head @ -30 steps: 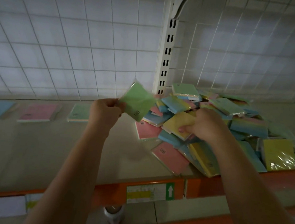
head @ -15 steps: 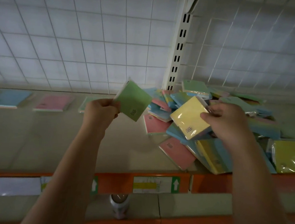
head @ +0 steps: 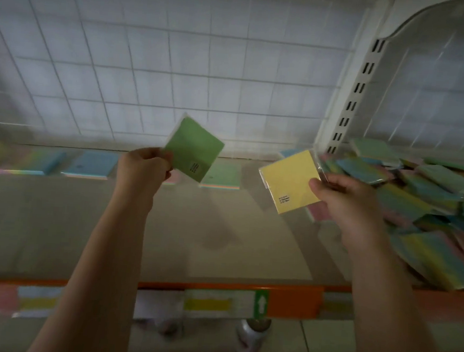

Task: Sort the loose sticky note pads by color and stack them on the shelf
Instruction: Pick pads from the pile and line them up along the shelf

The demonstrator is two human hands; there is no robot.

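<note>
Along the shelf's rear edge, blurred flat pads point(head: 89, 163) lie in a row, count unclear; one sits partly behind the left hand point(head: 142, 166). Left fingers pinch one green square sticky pad point(head: 193, 153), aloft. Right hand point(head: 343, 195) grips one yellow square pad point(head: 288, 180), beside the loose mixed-colour heap point(head: 424, 191), cut off right. White wire grid point(head: 177, 74) behind.

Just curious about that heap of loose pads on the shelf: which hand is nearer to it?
The right hand. It holds a yellow pad right beside the pile's left edge. The left hand, gripping a green pad, is farther away to the left.
</note>
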